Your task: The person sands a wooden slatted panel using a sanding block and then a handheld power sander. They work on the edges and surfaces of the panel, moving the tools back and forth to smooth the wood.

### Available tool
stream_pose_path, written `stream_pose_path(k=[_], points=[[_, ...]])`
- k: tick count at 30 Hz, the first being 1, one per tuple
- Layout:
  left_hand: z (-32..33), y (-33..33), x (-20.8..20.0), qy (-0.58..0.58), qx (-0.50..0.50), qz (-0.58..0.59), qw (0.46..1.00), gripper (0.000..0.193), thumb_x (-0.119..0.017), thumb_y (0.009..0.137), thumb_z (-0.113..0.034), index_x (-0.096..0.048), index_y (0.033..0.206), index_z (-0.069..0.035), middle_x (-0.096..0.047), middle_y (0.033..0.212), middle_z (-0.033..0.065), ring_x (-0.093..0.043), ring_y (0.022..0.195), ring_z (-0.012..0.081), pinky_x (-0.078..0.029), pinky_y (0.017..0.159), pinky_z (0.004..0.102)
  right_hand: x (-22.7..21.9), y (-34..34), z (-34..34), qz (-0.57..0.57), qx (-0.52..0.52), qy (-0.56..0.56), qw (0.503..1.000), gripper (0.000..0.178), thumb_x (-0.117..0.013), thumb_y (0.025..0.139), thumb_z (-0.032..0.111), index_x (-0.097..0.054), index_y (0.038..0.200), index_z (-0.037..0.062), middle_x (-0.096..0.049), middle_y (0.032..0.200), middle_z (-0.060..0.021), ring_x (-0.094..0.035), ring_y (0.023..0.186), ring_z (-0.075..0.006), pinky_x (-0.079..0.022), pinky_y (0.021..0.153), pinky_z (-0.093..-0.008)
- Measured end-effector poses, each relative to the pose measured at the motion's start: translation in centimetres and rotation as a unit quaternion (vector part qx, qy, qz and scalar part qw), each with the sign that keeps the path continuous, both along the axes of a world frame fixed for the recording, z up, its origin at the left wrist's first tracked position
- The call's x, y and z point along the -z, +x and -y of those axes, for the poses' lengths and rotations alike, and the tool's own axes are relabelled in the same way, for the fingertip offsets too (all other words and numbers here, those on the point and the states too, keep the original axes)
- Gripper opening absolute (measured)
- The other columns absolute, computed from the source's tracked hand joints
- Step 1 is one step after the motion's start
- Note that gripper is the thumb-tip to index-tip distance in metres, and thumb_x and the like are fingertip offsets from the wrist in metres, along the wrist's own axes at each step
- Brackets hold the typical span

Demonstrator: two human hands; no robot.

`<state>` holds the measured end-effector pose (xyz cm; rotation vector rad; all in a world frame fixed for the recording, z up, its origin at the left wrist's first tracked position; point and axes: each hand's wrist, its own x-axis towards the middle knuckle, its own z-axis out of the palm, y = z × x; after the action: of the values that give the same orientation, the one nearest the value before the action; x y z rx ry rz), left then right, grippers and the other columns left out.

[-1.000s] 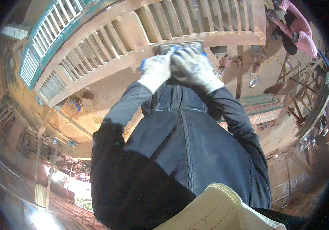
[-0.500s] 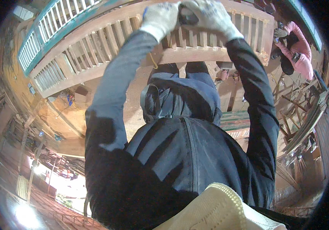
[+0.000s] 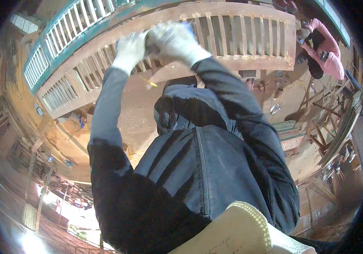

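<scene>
Both my hands wear whitish knitted gloves and reach forward over a long bare-wood slatted frame (image 3: 249,63). My left hand (image 3: 130,51) and my right hand (image 3: 175,40) are close together at the frame's middle-left part, fingers bent. They are closed around a small dark object between them; motion blur and the gloves hide its kind. Slats run from the far rail to the near rail beneath the gloves. A short yellow strip (image 3: 149,81), perhaps part of a cord, shows just below my left hand.
Beyond the frame lies a green-painted slatted frame (image 3: 96,26). A person in a pink top (image 3: 331,59) crouches at the far right. Green-edged boards (image 3: 289,132) lie right of my body, and loose timber (image 3: 327,142) is piled farther right.
Both hands have moved left along the wooden frame together, keeping the dark object between them. More slats on the right are uncovered.
</scene>
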<state>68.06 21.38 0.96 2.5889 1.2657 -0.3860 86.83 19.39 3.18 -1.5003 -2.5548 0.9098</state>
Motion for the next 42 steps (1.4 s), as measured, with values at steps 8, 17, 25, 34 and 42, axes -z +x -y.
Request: stream_pose_path(k=[8,17,25,34,42], points=[[0.7,-5.1,-0.1,-0.021,-0.086,-0.066,0.994,0.055,-0.079,0.072,-0.043,-0.066,0.117,-0.014,-0.071,0.090,0.0125,-0.069,0.092,0.0302,-0.053,0.082,0.0447,1.3,-4.6,-1.0,-0.075,0.010,0.069,0.995,0.019,-0.069,0.073,0.020,-0.072,0.090,0.0116,-0.072,0.085,-0.0099,-0.071,0.078,-0.0270,-0.056,0.069,-0.0424],[-4.8,15.6,0.0,-0.026,-0.074,0.099,0.992,0.030,-0.052,0.090,-0.020,-0.066,0.116,-0.016,-0.072,0.098,0.0151,-0.070,0.093,0.0336,-0.056,0.079,0.0474,-1.3,14.2,-4.0,0.026,0.047,0.109,0.993,0.056,-0.078,0.070,0.044,-0.064,0.116,0.0168,-0.065,0.116,-0.0082,-0.061,0.110,-0.0293,-0.050,0.094,-0.0411],[-4.2,26.4,2.0,-0.064,-0.101,0.128,0.985,0.028,-0.045,0.094,-0.023,-0.066,0.108,-0.013,-0.073,0.097,0.0109,-0.071,0.090,0.0271,-0.055,0.070,0.0481,-0.4,23.9,-4.5,0.046,0.020,0.152,0.987,0.072,-0.083,0.064,0.040,-0.058,0.124,0.0090,-0.065,0.119,-0.0135,-0.063,0.108,-0.0327,-0.050,0.094,-0.0403],[-4.1,3.8,0.7,-0.027,-0.133,0.038,0.990,0.026,-0.056,0.091,-0.021,-0.066,0.114,-0.013,-0.071,0.105,0.0112,-0.069,0.097,0.0283,-0.056,0.081,0.0460,-0.1,3.8,-6.8,-0.041,-0.017,0.130,0.991,0.057,-0.079,0.068,0.044,-0.063,0.114,0.0148,-0.067,0.108,-0.0086,-0.065,0.101,-0.0309,-0.052,0.088,-0.0420],[-6.3,-6.8,-2.6,-0.116,-0.152,-0.117,0.974,0.056,-0.078,0.073,-0.045,-0.062,0.121,-0.021,-0.069,0.109,0.0162,-0.067,0.100,0.0331,-0.054,0.088,0.0458,0.7,-8.0,-8.3,-0.066,-0.039,0.121,0.990,0.041,-0.073,0.071,0.044,-0.071,0.090,0.0080,-0.071,0.092,-0.0124,-0.070,0.085,-0.0291,-0.055,0.075,-0.0421]])
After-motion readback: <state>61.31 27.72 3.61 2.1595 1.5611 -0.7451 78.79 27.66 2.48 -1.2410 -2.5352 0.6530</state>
